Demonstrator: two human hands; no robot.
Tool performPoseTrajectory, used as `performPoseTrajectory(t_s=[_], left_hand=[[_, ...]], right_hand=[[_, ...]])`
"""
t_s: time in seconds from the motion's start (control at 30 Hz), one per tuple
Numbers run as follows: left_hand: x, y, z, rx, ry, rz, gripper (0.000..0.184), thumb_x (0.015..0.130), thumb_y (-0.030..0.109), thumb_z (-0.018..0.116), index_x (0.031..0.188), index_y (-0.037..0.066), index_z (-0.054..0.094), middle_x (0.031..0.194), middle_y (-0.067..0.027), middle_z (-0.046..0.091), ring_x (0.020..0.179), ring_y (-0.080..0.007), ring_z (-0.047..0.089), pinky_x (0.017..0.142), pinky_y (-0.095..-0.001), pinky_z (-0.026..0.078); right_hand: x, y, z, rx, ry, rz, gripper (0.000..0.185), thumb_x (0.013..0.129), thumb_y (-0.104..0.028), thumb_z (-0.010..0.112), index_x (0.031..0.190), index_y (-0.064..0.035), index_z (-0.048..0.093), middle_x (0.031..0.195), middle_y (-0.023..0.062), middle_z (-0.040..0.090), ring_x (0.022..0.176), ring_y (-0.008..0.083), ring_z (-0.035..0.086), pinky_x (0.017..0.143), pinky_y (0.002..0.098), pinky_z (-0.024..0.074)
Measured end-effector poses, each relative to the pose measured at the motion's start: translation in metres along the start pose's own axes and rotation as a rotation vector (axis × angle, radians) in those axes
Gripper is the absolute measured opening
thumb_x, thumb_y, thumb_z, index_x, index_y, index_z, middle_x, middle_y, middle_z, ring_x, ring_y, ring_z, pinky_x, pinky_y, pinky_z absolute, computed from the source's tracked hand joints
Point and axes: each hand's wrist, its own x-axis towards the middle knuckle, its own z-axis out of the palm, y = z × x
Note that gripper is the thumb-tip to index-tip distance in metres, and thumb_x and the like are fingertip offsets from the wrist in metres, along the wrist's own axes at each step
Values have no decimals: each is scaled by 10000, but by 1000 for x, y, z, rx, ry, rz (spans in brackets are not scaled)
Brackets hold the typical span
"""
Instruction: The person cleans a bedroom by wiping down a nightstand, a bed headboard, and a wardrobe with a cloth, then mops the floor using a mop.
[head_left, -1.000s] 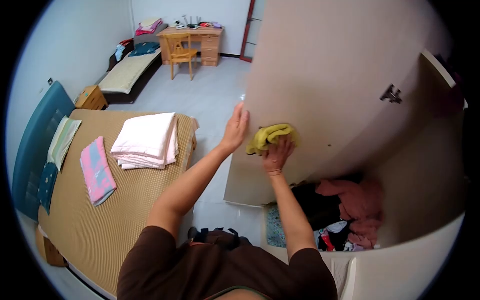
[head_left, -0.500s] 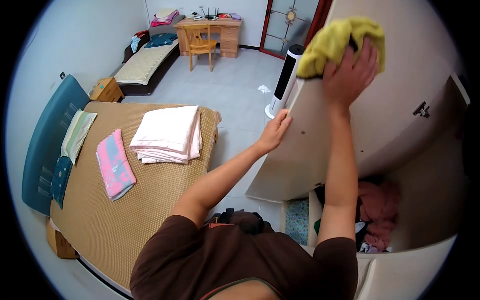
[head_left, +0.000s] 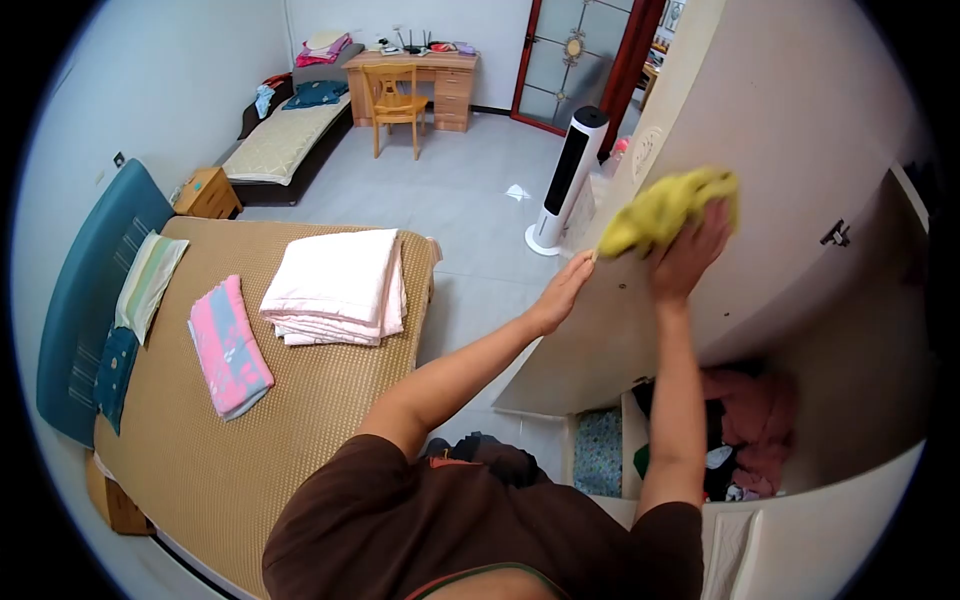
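Observation:
A pale wardrobe door (head_left: 770, 130) stands open on the right, with a dark metal hinge (head_left: 836, 234) near its inner side. My left hand (head_left: 563, 291) grips the door's edge, fingers wrapped round it. Against the door's inner face my right hand (head_left: 690, 252) presses a yellow cloth (head_left: 672, 208), which is slightly blurred. The cloth's left end reaches close to my left hand. Below the door, pink clothes (head_left: 757, 415) and dark ones lie heaped in the wardrobe's bottom.
Left of me is a bed (head_left: 300, 420) bearing a folded white quilt (head_left: 330, 280) and a pink-grey folded blanket (head_left: 228, 345). Beyond the door stands a white tower fan (head_left: 572, 180). A chair (head_left: 395, 105) and desk (head_left: 440, 62) are at the back.
From the lower door, my right hand and the cloth went up to near its top edge, then came partly back down. The door swung to the right, uncovering the fan; my left hand moved with it.

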Motion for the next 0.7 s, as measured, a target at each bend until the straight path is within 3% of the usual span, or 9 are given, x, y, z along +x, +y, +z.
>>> performPoseTrajectory(t_s=[0.17,0.27,0.33,0.43,0.5,0.57,0.7], left_hand=[[-3,3,4,53,-31,51,412,1055,275,463,1390,37,438,1286,-27,526,1206,-101,455,1041,-280,364],[-7,4,7,53,-29,65,414,1053,261,470,1402,45,420,1296,-34,517,1215,-106,454,1044,-285,367],[-9,4,12,28,-6,64,392,1053,255,468,1375,33,448,1260,-22,530,1186,-97,454,1020,-261,366],[-8,-10,8,-21,4,34,377,1052,258,469,1365,48,457,1250,-17,527,1188,-95,446,1028,-263,357],[-9,-8,6,15,-22,17,406,1054,267,465,1402,64,418,1294,-20,515,1222,-98,447,1047,-280,362],[-10,-5,7,19,-32,-1,423,1055,276,462,1422,75,397,1319,-20,506,1241,-101,448,1056,-288,365],[-17,11,18,-28,-5,-41,396,1054,258,462,1403,79,407,1274,-16,503,1197,-103,434,1041,-272,340]], right_hand=[[134,85,-16,-159,220,92,462,995,-249,450,1329,70,449,1469,291,378,1341,483,365,1119,566,266],[147,151,-32,-190,215,246,462,993,-195,466,1346,101,434,1412,337,418,1297,488,404,1110,515,310],[134,157,-40,-150,238,360,465,994,-189,463,1356,102,425,1418,335,410,1303,478,400,1116,498,307],[47,167,-37,-168,279,408,513,1013,-207,434,1413,106,361,1489,316,337,1367,462,340,1156,490,260],[-37,152,-30,-100,197,690,587,1046,-248,386,1476,122,231,1540,326,242,1427,452,255,1195,500,186],[-137,145,-16,-43,191,710,574,1049,-235,382,1493,93,225,1551,324,216,1448,448,204,1202,471,161],[-254,81,9,51,71,1151,574,1027,-159,405,1499,90,194,1563,324,168,1448,443,193,1198,439,139]])
